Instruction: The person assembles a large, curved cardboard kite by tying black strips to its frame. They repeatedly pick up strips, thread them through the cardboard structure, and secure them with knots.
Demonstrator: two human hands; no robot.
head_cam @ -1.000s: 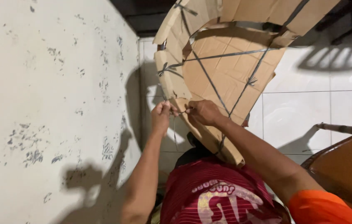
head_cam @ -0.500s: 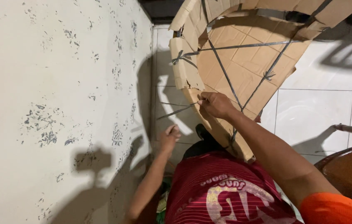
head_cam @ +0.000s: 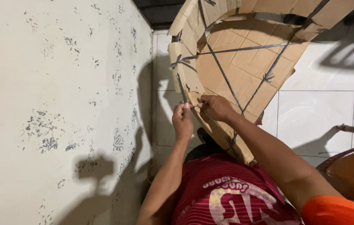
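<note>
Both hands pinch the thin dark strap end at frame centre, left hand (head_cam: 182,121) and right hand (head_cam: 215,107) fingers closed on it beside the cardboard panel (head_cam: 243,71) edge; hard pull likely tears cardboard or slips strap (head_cam: 182,88).

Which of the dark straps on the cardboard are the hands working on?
The short strap at the cardboard's left edge; both hands pinch its lower end, unlike the long crossing straps.

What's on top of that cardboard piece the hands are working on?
Dark straps cross the cardboard piece. The left hand and right hand pinch a strand at its edge. Its back is hidden.
</note>
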